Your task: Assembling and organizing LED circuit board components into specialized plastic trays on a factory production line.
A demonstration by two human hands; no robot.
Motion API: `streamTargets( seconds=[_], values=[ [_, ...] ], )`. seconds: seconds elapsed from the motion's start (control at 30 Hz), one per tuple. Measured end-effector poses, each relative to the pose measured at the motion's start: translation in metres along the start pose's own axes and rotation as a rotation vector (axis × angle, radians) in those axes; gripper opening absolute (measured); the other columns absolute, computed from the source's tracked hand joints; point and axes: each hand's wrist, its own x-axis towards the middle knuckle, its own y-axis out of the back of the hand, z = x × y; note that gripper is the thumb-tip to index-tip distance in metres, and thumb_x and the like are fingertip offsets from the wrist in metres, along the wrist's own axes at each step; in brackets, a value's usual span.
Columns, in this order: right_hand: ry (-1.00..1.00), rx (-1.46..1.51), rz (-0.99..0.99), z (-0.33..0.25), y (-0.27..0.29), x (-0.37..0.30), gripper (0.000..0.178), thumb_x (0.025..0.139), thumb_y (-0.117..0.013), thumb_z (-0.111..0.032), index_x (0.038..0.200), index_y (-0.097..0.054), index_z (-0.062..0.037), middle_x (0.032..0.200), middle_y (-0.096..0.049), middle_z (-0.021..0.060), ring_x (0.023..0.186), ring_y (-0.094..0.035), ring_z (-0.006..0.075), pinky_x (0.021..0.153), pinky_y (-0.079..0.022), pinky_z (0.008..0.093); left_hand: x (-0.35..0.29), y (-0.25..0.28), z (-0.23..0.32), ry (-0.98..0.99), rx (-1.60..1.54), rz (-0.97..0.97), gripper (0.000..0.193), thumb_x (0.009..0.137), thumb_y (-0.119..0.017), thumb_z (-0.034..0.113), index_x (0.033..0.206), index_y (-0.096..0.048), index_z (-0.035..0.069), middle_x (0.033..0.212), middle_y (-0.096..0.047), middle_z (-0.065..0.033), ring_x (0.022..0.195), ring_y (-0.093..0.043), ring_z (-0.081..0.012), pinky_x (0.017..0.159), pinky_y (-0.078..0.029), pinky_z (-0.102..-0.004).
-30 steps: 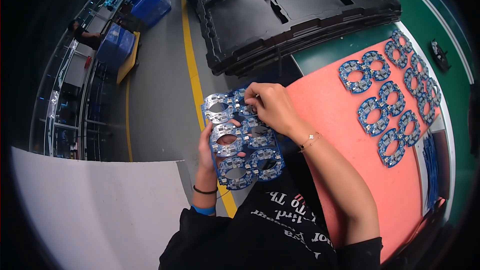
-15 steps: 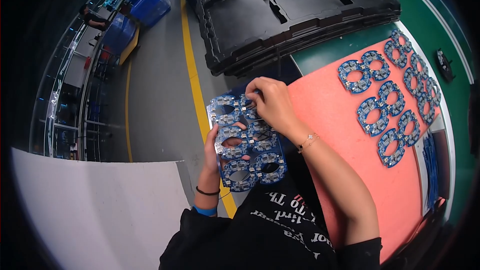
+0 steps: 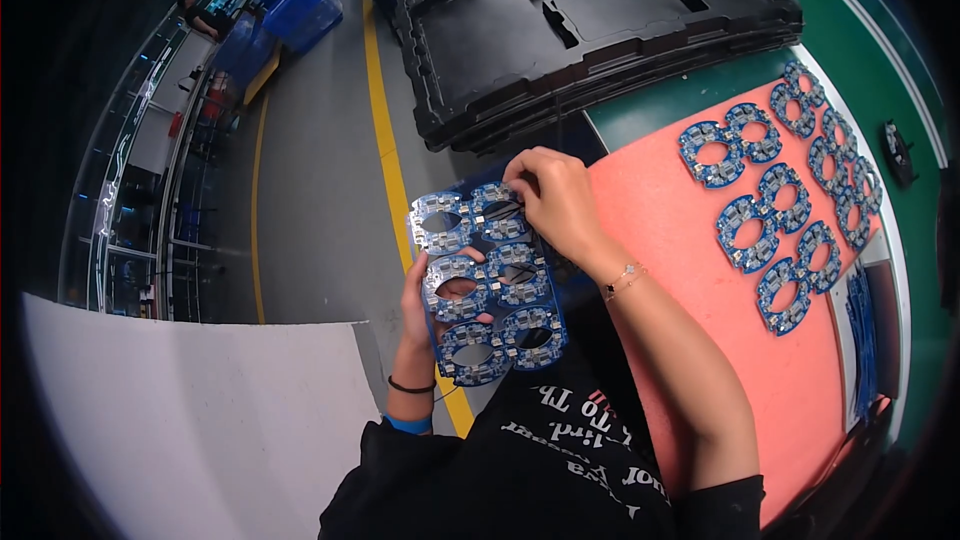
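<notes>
pink mat (image 3: 655, 190) on a green counter (image 3: 640, 105) carries ring-board pairs (image 3: 764, 224), already separate. beside it, the left hand (image 3: 413, 295) holds a blue six-ring panel (image 3: 491, 283), still undivided; the right hand (image 3: 558, 202), fingers narrow, pinches the panel's upper right corner

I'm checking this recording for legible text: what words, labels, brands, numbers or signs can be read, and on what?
Black fabric short-sleeved shirt: white lettering, partly readable between folds; wording not copied here.
Blue rectangular six-ring circuit-board panel: any markings too small to read.
Blue double-ring circuit boards on the salmon-pink mat: likewise too small.
No other text can be read.
</notes>
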Motion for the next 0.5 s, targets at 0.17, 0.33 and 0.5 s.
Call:
streamTargets(
  seconds=[0.17, 0.33, 0.5],
  values=[
    [0.027, -0.083, 0.043, 0.0012, 0.0003, -0.0020, 0.007, 0.071, -0.060, 0.004, 0.077, -0.062, 0.0003, 0.073, -0.059, 0.0135, 0.067, -0.059, 0.0281, 0.058, -0.047, 0.0341, -0.0045, 0.0065, 0.0047, -0.008, 0.021, -0.013, 0.059, 0.092, -0.018, 0.039, 0.114, -0.040, -0.011, 0.093, -0.059, -0.0247, 0.087, -0.062, -0.0357, 0.058, -0.058, -0.0409],
    [0.030, -0.118, 0.009, 0.0029, 0.0016, -0.0017, 0.007, 0.071, -0.063, 0.001, 0.077, -0.062, -0.0001, 0.074, -0.060, 0.0134, 0.066, -0.059, 0.0275, 0.058, -0.047, 0.0340, -0.0057, 0.0082, 0.0053, -0.007, -0.029, -0.037, 0.060, 0.092, -0.017, 0.041, 0.114, -0.041, -0.010, 0.092, -0.060, -0.0253, 0.087, -0.062, -0.0357, 0.059, -0.058, -0.0384],
    [0.046, -0.074, -0.045, 0.0006, 0.0037, -0.0024, 0.008, 0.070, -0.065, -0.002, 0.077, -0.061, -0.0005, 0.072, -0.059, 0.0128, 0.066, -0.059, 0.0278, 0.058, -0.046, 0.0345, -0.0039, 0.0098, 0.0082, -0.037, -0.021, -0.050, 0.063, 0.091, -0.015, 0.045, 0.114, -0.043, -0.007, 0.096, -0.060, -0.0285, 0.089, -0.062, -0.0339, 0.058, -0.058, -0.0353]
  ],
)
